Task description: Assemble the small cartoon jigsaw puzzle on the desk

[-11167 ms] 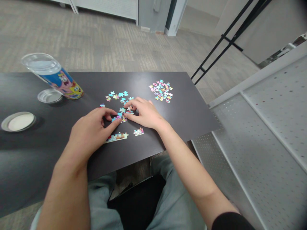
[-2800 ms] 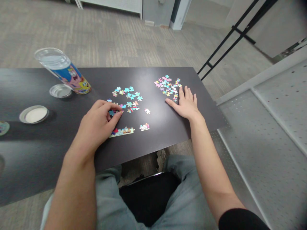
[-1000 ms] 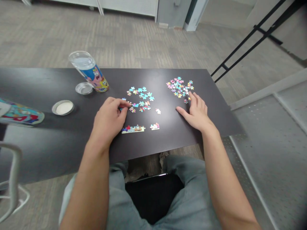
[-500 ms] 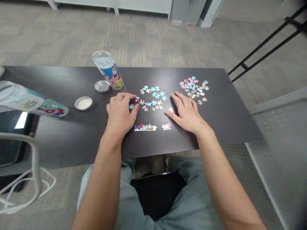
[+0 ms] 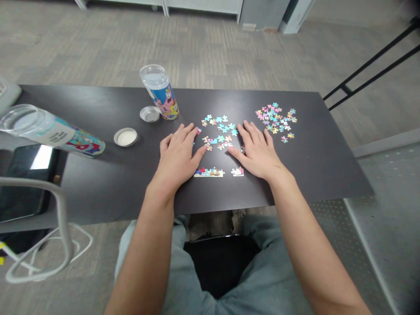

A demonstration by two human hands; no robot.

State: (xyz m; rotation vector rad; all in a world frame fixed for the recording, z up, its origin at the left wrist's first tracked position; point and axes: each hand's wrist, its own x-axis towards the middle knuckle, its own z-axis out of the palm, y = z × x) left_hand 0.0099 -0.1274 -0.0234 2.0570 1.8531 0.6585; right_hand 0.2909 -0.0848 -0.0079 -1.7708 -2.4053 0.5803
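Note:
Loose jigsaw pieces (image 5: 221,138) lie on the dark table between my two hands. My left hand (image 5: 179,151) rests at their left side, fingers spread, its thumb beside the lower pieces. It partly covers a piece or two near its fingertips. On the right, my right hand (image 5: 257,148) lies with fingers stretched out, thumb toward the pieces, and a piece shows partly under it. Closer to me is a joined strip of jigsaw pieces (image 5: 209,173) with a straight lower edge. A short joined section (image 5: 237,172) sits just right of that strip, apart from it.
A second pile of jigsaw pieces (image 5: 276,117) lies at the right. Two clear cylindrical containers, one upright (image 5: 161,94) and one nearer the left (image 5: 54,131), stand by two round lids (image 5: 126,137). A black tablet-like device (image 5: 24,183) and white cable (image 5: 64,218) are at left.
The view has shifted slightly left, so the table appears further right. My left hand has flattened and moved closer to the pieces; my right hand has edged nearer too, covering a piece.

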